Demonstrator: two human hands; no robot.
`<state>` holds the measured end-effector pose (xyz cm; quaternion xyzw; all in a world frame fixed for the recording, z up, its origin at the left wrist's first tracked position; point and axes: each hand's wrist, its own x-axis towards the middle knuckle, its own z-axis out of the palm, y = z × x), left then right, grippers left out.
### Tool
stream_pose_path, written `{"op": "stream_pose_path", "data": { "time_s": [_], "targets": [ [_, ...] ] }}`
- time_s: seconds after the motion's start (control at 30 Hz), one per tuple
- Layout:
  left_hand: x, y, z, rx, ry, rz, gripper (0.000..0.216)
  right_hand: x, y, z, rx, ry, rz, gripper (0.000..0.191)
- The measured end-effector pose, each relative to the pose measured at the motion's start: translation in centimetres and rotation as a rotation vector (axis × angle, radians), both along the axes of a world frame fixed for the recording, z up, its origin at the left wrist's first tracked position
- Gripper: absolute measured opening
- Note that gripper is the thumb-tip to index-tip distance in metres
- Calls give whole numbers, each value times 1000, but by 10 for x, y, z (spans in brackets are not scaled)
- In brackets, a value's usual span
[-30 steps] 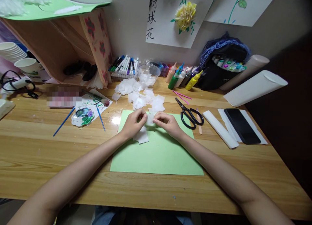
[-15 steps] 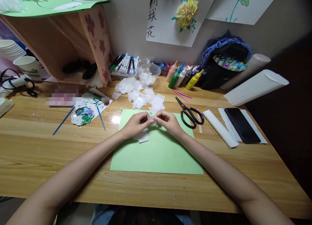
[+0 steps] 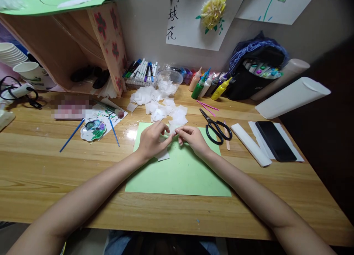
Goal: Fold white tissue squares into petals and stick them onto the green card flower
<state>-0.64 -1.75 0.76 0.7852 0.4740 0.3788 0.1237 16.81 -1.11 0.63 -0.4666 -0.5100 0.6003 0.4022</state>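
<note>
Over the green paper sheet (image 3: 177, 174), my hands meet at the fingertips. My left hand (image 3: 152, 139) is open, its thumb stretched toward the right fingertips and apart from its curved index finger. My right hand (image 3: 193, 139) is closed in a pinch of thumb and index finger; what lies in the pinch is too small to make out against the white paper behind. A white paper square (image 3: 163, 155) lies on the sheet, partly covered by my left hand. Beyond my fingers spreads a pile of thin white paper squares (image 3: 145, 95).
Black-handled scissors (image 3: 215, 126) lie right of my right hand, near a rolled white paper strip (image 3: 251, 145) and a phone (image 3: 275, 140). Paint bottles (image 3: 199, 87), markers (image 3: 142, 71) and a clear bowl (image 3: 169, 81) stand behind. A paint palette (image 3: 93, 130) and brushes lie left.
Both hands were pinching a small white paper piece together. Now my left thumb and index finger have spread apart, while my right hand stays pinched.
</note>
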Motion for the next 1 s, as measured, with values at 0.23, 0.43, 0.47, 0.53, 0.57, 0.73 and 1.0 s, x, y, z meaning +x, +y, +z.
{"op": "stream_pose_path", "data": {
  "time_s": [0.23, 0.43, 0.47, 0.53, 0.57, 0.73, 1.0],
  "targets": [
    [2, 0, 1, -18, 13, 22, 20, -2, -4, 4, 43, -60, 40, 34],
    [1, 1, 0, -133, -73, 19, 20, -2, -4, 1, 49, -99, 33, 34],
    [1, 1, 0, -156, -91, 18, 19, -2, -4, 1, 48, -103, 33, 33],
    [0, 3, -1, -193, -126, 16, 19, -3, -4, 1, 50, -116, 37, 32],
    [0, 3, -2, -206, -145, 15, 18, -3, -4, 2, 53, -121, 38, 32],
    [-2, 6, -6, -243, -219, -31, 18, -3, -4, 2, 48, -124, 28, 29],
    [-2, 7, -4, -261, -242, -38, 19, -4, -5, 2, 34, -146, 17, 32]
  ]
}}
